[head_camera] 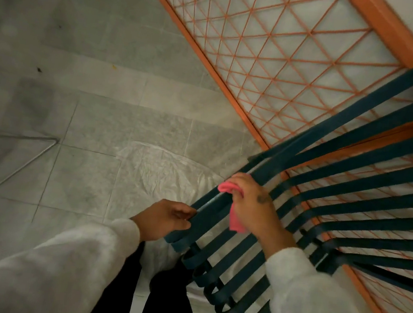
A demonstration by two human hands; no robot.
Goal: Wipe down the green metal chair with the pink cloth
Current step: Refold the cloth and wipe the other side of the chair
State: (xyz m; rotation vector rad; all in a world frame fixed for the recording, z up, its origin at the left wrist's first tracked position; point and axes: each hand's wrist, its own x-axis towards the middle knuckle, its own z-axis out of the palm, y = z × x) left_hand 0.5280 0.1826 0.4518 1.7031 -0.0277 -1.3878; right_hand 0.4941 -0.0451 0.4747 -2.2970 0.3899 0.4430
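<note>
Floor [96, 123]: pale grey marble tiles. White crinkled sheet [162, 174] lies flat on it, green chair [338, 186] standing over sheet edge.

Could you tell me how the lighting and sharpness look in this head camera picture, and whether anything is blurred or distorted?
In the head view the light is dim and flat; the green metal chair is smeared by motion blur toward the upper right; the right hand on the pink cloth and the left hand are fairly sharp; the wide lens bows the orange lattice frame.
</note>
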